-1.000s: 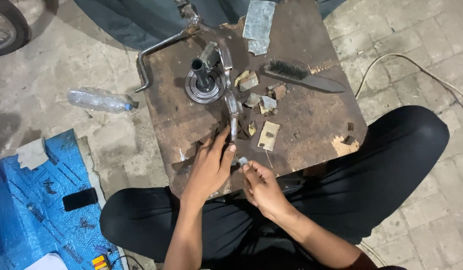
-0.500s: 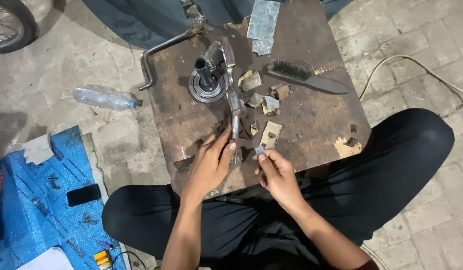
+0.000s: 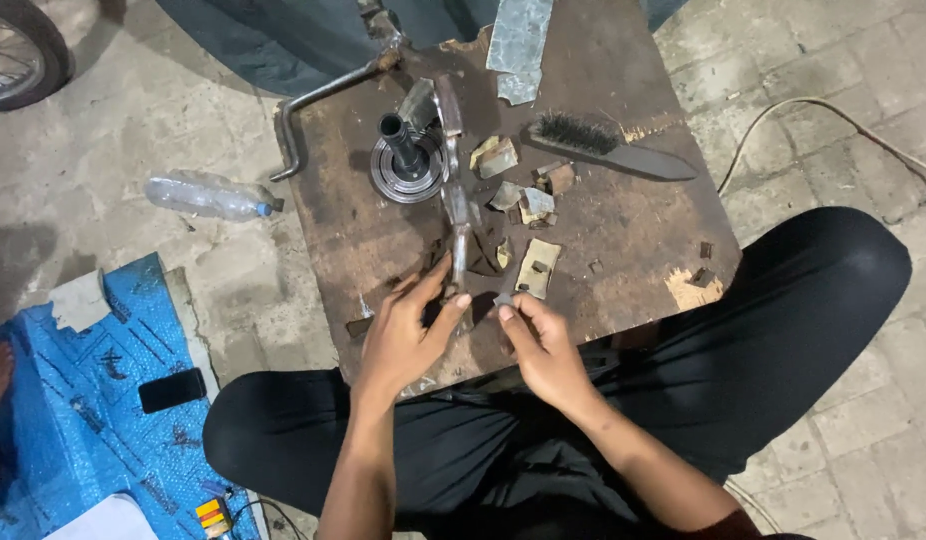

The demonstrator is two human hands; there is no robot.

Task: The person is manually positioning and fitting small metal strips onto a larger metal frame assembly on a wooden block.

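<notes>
I sit cross-legged at a low, worn wooden board (image 3: 623, 230). My left hand (image 3: 408, 330) rests at the near end of a long metal tool (image 3: 455, 190), its thumb and fingers around the tip. Just to the right, my right hand (image 3: 543, 345) pinches a small grey metal piece (image 3: 504, 298) between thumb and forefinger. The tool runs away from me toward a round metal hub with an upright black shaft (image 3: 403, 165). Small scraps of metal and cardboard (image 3: 536, 268) lie right beyond my fingers.
A wire brush (image 3: 608, 145) lies at the board's far right, a grey metal sheet (image 3: 518, 40) at its far edge, a bent crank rod (image 3: 323, 100) at far left. On the floor: a plastic bottle (image 3: 208, 195), a blue mat (image 3: 73, 420) with a phone (image 3: 171, 390), a cable (image 3: 833, 115).
My right hand has moved slightly left and forward with the small piece, closer to the tool's tip. My left hand stays at the tool's end; the view has shifted a little.
</notes>
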